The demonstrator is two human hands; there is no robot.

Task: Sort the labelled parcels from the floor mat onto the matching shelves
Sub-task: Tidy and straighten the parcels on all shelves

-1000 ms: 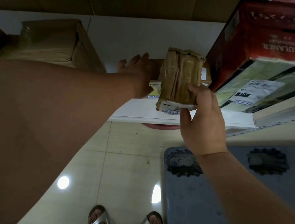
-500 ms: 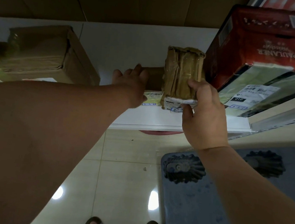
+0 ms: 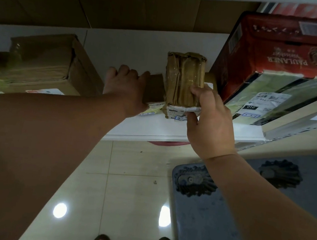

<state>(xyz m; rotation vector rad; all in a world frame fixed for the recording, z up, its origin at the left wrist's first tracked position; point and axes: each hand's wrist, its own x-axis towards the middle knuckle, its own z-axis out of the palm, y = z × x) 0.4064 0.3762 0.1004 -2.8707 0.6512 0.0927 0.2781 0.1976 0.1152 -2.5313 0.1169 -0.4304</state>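
Parcel (image 3: pixel 184 79) in R hand (image 3: pixel 209 118), on shelf (image 3: pixel 152 131)

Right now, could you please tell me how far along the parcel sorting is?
Done: a brown cardboard box and a red printed carton already sit on the white shelf. In hand: the right hand stands a tape-wrapped brown parcel there while the left hand steadies a neighbouring box. Left: the grey floor mat shows no parcels in view.

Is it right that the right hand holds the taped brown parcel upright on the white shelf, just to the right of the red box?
Not quite. The head view shows the right hand holding the parcel upright on the shelf, but the parcel stands to the left of the red box, not to its right.
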